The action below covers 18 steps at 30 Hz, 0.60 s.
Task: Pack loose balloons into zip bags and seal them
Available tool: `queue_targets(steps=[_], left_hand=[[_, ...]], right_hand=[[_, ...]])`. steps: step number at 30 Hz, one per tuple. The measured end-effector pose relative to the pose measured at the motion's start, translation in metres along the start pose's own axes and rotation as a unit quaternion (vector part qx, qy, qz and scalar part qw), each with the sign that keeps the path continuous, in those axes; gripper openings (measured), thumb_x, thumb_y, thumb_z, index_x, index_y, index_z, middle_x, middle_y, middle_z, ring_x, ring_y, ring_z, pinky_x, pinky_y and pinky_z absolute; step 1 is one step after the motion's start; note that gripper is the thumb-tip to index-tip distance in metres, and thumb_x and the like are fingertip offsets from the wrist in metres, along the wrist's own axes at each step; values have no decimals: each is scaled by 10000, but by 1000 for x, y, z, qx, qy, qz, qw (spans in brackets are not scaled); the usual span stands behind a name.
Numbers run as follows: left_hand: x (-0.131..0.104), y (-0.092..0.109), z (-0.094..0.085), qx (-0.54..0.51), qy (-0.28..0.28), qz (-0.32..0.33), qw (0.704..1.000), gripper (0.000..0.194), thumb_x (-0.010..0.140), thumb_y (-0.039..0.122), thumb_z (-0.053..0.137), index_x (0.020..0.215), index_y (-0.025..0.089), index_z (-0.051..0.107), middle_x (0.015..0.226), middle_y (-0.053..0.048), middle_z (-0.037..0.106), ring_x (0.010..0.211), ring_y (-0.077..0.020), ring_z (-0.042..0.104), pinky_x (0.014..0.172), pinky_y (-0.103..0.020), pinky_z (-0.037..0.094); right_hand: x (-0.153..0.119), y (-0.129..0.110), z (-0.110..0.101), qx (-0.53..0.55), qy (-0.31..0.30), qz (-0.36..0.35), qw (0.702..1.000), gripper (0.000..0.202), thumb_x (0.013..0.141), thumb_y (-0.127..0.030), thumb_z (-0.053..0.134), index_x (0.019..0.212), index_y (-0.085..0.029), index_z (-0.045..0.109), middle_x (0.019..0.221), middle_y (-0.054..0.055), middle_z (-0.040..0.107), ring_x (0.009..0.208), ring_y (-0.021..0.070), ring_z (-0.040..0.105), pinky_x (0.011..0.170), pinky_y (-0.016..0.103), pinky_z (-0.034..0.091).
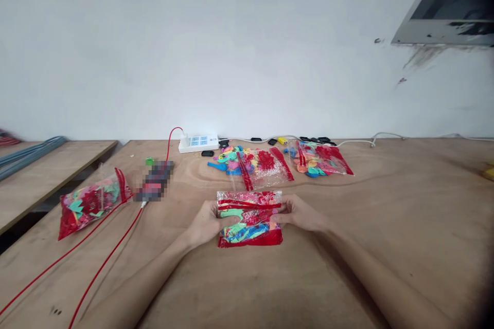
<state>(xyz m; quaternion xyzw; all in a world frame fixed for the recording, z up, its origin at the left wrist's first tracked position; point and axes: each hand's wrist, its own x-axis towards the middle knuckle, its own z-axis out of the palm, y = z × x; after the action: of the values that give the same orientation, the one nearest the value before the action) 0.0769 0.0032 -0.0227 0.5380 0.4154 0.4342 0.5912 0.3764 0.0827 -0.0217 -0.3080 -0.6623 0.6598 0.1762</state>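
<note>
Between my two hands is a clear plastic bag of balloons (250, 218) with red print and a red strip near its top edge. Green, blue and pink balloons show through its front. My left hand (206, 223) grips the bag's left side, thumb on the front and fingers behind. On the right side my right hand (303, 213) pinches it the same way, its fingertips partly hidden by the plastic. Just beyond lies an open-looking bag (266, 164) with loose balloons (229, 157) by its left end. Farther right is a similar bag (328, 159), balloons at its left side.
A filled balloon bag (92, 198) lies at the left, beside a blurred-out device (156, 180) with red cables (111, 257). Against the wall stand a white power strip (198, 143), several small black pieces and a yellow one (282, 140). A gap separates the wooden table (386, 236) from another.
</note>
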Motion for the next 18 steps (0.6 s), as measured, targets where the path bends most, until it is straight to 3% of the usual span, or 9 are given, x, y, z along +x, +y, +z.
queue_targets(steps=[4, 8, 11, 14, 18], left_hand=[[-5, 24, -1, 21, 27, 12, 999, 434, 672, 436, 979, 967, 152, 836, 931, -82, 840, 846, -297, 800, 801, -394, 645], [-26, 63, -30, 49, 98, 37, 993, 294, 675, 377, 976, 810, 173, 813, 784, -41, 809, 723, -254, 769, 705, -347, 630], [-52, 87, -75, 76, 207, 73, 973, 232, 742, 332, 930, 728, 171, 763, 665, -17, 750, 637, -213, 725, 619, -294, 585], [-79, 102, -134, 126, 430, 85, 890, 314, 648, 359, 945, 832, 169, 776, 628, 2, 715, 628, -221, 709, 576, -292, 575], [-112, 120, -212, 159, 483, 31, 861, 325, 638, 376, 888, 782, 132, 728, 588, -16, 677, 502, -179, 607, 448, -275, 510]], right_hand=[[2, 3, -5, -12, 30, 22, 999, 523, 825, -505, 878, 1213, -180, 749, 986, 97, 829, 809, 241, 790, 762, 371, 660], [5, 8, -8, -11, 70, 29, 997, 507, 841, -521, 863, 1191, -180, 728, 1007, 107, 816, 805, 214, 774, 743, 346, 660], [7, 12, -8, -13, 65, 31, 997, 503, 853, -526, 852, 1200, -186, 720, 1042, 105, 805, 826, 195, 760, 746, 326, 650], [8, 14, -8, -22, 61, 27, 998, 500, 864, -534, 837, 1207, -191, 718, 1047, 99, 797, 837, 191, 748, 738, 321, 642], [9, 15, -7, -24, 60, 25, 998, 498, 889, -567, 797, 1211, -197, 718, 1039, 92, 787, 833, 186, 737, 721, 314, 635]])
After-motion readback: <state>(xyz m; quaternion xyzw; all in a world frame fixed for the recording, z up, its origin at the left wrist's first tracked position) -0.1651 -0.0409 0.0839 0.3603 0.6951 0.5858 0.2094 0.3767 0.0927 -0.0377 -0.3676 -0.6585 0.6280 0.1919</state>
